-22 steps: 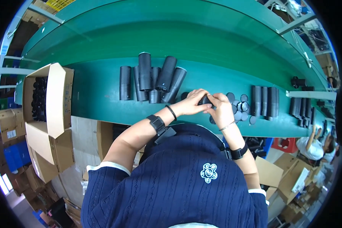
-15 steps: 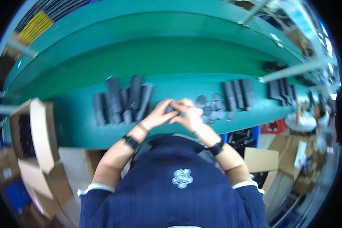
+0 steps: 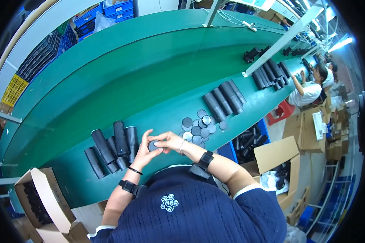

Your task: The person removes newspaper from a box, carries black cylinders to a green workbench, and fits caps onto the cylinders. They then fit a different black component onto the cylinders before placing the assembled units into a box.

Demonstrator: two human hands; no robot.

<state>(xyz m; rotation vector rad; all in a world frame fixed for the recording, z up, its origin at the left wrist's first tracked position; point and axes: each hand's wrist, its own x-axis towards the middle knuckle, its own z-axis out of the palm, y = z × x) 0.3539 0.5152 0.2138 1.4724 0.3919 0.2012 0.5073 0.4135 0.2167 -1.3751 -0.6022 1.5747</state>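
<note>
In front of my chest, a dark round cap (image 3: 153, 146) sits between my two hands. My left hand (image 3: 142, 154) holds it from the left, with the thumb along its lower edge. My right hand (image 3: 171, 142) grips it from the right, thumb and fingers pressed to its face and rim. Whether anything lies beneath the cap is hidden by the fingers. To the right, several similar discs (image 3: 196, 131), dark and some silvery, lie in a loose pile. Left of my hands lies a group of black cylinders (image 3: 103, 146), some overlapping.
More black tubes (image 3: 222, 100) lie in a row beyond the discs on the green bench (image 3: 166, 111). Open cardboard boxes stand at the left (image 3: 48, 198) and right (image 3: 278, 152). A blue bin (image 3: 230, 153) holds black parts. A co-worker (image 3: 308, 91) sits farther right.
The view has turned and sharpened, so the bench now slants up to the right. My hands still hold the cap together, and the right fingers now lie over its face.
</note>
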